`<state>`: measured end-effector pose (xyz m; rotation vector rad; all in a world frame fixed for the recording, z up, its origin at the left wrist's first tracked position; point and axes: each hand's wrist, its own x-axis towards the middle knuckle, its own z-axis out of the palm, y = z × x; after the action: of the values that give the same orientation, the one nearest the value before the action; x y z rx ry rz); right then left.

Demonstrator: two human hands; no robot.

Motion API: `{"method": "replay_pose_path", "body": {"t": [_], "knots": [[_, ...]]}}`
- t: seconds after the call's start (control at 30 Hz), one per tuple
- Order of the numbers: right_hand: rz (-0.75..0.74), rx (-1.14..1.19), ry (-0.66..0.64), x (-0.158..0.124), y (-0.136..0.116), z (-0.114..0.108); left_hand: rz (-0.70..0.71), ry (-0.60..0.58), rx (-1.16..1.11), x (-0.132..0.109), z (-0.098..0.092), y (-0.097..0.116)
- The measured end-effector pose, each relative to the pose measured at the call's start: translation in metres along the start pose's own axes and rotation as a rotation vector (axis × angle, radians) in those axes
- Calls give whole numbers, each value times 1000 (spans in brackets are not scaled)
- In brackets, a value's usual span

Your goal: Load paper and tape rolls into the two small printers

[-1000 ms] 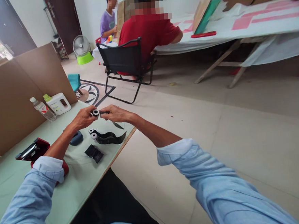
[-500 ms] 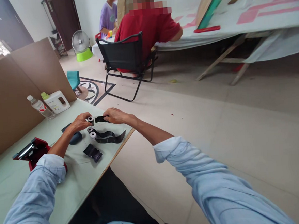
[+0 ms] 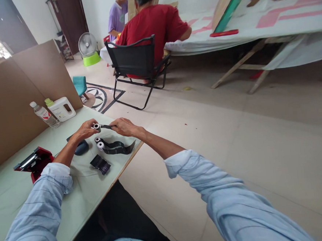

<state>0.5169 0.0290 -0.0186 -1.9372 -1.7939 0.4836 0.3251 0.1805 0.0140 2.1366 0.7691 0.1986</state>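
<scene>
Near the far corner of the table, my left hand (image 3: pixel 86 129) is closed round a small roll of black ribbon (image 3: pixel 97 128) with a white core. A dark strip (image 3: pixel 105 127) runs from that roll to my right hand (image 3: pixel 123 127), whose fingers are pinched on its other end. Just below lie two more small white-cored rolls (image 3: pixel 100 144), with a loose black ribbon (image 3: pixel 117 147) curling toward the table edge. Closer to me is a flat black packet (image 3: pixel 100 164), its contents too small to make out. A dark rounded case (image 3: pixel 81 147) sits beside my left wrist.
An open red case (image 3: pixel 41 162) stands left of my left forearm. A water bottle (image 3: pixel 45 114) and a white jug (image 3: pixel 63 109) stand against a cardboard panel (image 3: pixel 16 97). Beyond the table edge, a person in red (image 3: pixel 154 29) sits on a black folding chair (image 3: pixel 131 60); another wears purple.
The strip between my hands has turned from showing its flat face to nearly edge-on and looks thinner. My hands have shifted only slightly. The seated person in red has leaned a little left.
</scene>
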Motion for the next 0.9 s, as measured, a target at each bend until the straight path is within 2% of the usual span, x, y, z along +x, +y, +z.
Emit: {"method": "replay_pose_path", "body": {"t": [0.07,0.17,0.27,0.37,0.47,0.53,0.67,0.77,0.9], "knots": [[-41,108,-4,4,3,0,-51,-30,-86,0,-1,5],[-77,440,-38,14,8,-3,-38,-47,-222,0,1,15],[19,804,-91,25,10,-5,43,-57,-307,0,5,26],[53,917,-118,32,9,-4,88,-80,-337,-2,7,34],[-39,887,-24,34,7,0,103,-89,-356,-2,7,33],[-101,776,61,32,4,1,112,-70,-387,0,9,28],[-211,264,175,24,-7,2,114,35,-241,7,20,14],[-265,8,125,17,-16,11,86,102,-30,5,28,6],[-307,-44,23,9,-19,27,31,11,74,-9,25,-1]]}}
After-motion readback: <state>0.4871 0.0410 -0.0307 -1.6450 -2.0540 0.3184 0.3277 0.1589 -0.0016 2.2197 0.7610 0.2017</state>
